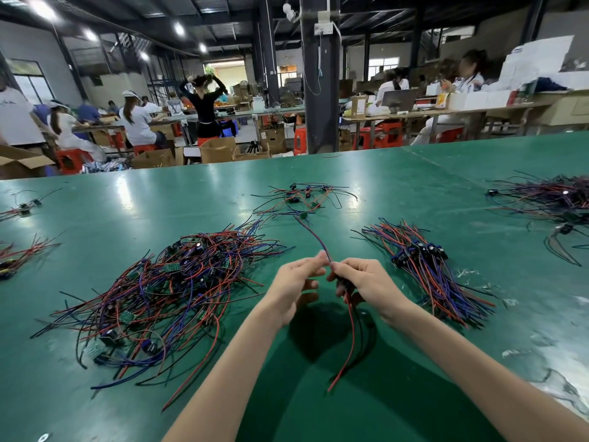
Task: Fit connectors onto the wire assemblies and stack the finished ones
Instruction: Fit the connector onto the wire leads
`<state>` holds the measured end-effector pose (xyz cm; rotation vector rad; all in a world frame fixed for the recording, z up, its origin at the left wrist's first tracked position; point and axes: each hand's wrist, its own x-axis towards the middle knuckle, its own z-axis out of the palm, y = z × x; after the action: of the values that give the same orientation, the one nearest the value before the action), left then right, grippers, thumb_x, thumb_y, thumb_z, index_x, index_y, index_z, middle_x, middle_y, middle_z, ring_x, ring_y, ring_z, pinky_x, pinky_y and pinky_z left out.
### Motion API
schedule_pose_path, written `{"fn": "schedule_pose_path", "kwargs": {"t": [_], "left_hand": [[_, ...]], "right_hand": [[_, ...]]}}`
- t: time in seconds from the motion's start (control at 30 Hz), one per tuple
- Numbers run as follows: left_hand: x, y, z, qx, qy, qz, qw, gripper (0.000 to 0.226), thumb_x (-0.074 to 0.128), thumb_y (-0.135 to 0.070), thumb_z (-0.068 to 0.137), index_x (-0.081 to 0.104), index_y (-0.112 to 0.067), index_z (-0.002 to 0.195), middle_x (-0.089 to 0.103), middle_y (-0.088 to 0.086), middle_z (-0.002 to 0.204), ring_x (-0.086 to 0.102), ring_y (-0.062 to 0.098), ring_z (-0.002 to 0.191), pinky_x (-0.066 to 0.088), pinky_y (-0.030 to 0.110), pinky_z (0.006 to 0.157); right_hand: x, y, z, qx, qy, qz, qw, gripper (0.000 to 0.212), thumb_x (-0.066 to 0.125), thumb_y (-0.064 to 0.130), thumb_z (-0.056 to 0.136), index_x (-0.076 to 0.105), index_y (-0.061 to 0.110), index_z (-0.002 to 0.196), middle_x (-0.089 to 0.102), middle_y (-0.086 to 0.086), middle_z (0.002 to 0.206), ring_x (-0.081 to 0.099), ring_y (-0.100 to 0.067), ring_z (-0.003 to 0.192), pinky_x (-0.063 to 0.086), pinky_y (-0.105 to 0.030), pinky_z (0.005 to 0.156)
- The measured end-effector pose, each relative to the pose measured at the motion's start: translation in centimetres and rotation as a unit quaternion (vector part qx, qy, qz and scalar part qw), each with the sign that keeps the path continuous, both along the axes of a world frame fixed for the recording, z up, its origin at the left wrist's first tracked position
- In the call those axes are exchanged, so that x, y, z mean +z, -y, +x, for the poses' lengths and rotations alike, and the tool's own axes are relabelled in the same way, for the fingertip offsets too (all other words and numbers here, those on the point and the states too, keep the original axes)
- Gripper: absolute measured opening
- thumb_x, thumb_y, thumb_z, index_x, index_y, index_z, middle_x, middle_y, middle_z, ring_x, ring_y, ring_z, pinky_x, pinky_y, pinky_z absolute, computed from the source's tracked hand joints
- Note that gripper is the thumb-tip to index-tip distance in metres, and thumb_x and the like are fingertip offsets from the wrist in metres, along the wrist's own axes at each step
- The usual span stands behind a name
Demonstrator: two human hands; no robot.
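The wire assembly is held above the near middle of the green counter. The right hand grips its dark end with curled fingers, red and black leads hanging toward the near edge, while the left hand pinches a blue-and-red lead running far. A loose tangle lies left, a tidier stack just right, and a small scatter farther off.

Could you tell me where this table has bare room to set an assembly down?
Bare table lies behind the tangled pile, left of the far scatter, and between the neat stack and the far-right pile. Crowded centre-front: left hand and right hand grip a wire assembly.
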<state>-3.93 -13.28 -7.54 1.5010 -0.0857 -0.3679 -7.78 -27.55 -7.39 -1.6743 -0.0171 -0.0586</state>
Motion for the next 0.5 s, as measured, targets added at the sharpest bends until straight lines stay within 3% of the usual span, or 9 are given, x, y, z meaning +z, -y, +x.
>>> {"fn": "schedule_pose_path", "kwargs": {"t": [0.13,0.27,0.37,0.5], "left_hand": [[-0.4,1.1,-0.8,-0.004,0.035,-0.006,0.999,0.014,0.067,-0.031,0.085,0.073,-0.019,0.088,0.060,-0.012,0.063,0.042,0.005,0.059,0.037,0.020,0.058],[0.0,0.4,-0.3,0.064,0.014,-0.061,0.996,0.010,0.067,-0.022,0.086,0.072,-0.018,0.077,0.061,-0.008,0.067,0.043,0.006,0.060,0.038,0.018,0.055],[0.2,0.0,-0.2,0.099,0.002,-0.089,0.991,0.013,0.066,-0.022,0.087,0.072,-0.019,0.075,0.059,-0.010,0.066,0.046,0.008,0.064,0.041,0.019,0.056],[0.4,-0.1,0.0,0.136,-0.024,-0.127,0.982,0.014,0.066,-0.022,0.087,0.072,-0.019,0.076,0.059,-0.010,0.070,0.047,0.010,0.070,0.041,0.020,0.056]], "right_hand": [[0.0,-0.1,0.0,0.004,0.014,-0.023,1.000,0.032,0.048,0.017,0.099,0.066,0.009,0.073,0.058,-0.004,0.054,0.049,-0.017,0.051,0.040,-0.021,0.044],[0.2,-0.4,-0.2,0.051,-0.045,0.038,0.997,0.021,0.048,0.021,0.098,0.065,0.009,0.093,0.062,-0.005,0.063,0.055,-0.014,0.057,0.046,-0.023,0.054],[0.1,-0.7,-0.4,0.095,-0.084,0.077,0.989,0.013,0.052,0.016,0.096,0.061,0.009,0.088,0.062,-0.006,0.068,0.056,-0.015,0.058,0.049,-0.027,0.060],[0.0,-0.6,-0.6,0.121,-0.122,0.100,0.980,0.015,0.053,0.009,0.095,0.062,0.003,0.084,0.061,-0.005,0.062,0.057,-0.014,0.056,0.054,-0.027,0.055]]}}
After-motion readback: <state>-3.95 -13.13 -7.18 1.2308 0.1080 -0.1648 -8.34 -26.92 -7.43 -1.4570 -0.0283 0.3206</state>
